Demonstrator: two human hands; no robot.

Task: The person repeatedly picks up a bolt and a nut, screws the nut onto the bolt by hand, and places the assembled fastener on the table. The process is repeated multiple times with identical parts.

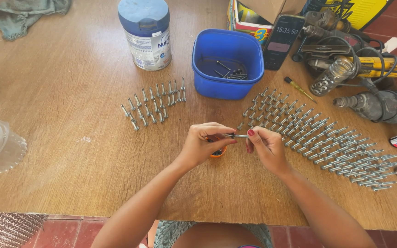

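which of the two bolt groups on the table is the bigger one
The bolt rows right of the hands, beyond the right hand; the small cluster left of the blue tub holds far fewer.

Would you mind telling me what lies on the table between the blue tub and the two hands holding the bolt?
In the head view, only bare wooden table lies between the blue tub and the hands.

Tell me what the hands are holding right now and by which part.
One metal bolt, held level between both hands: left hand fingers pinch its left end, right hand fingers its right end.
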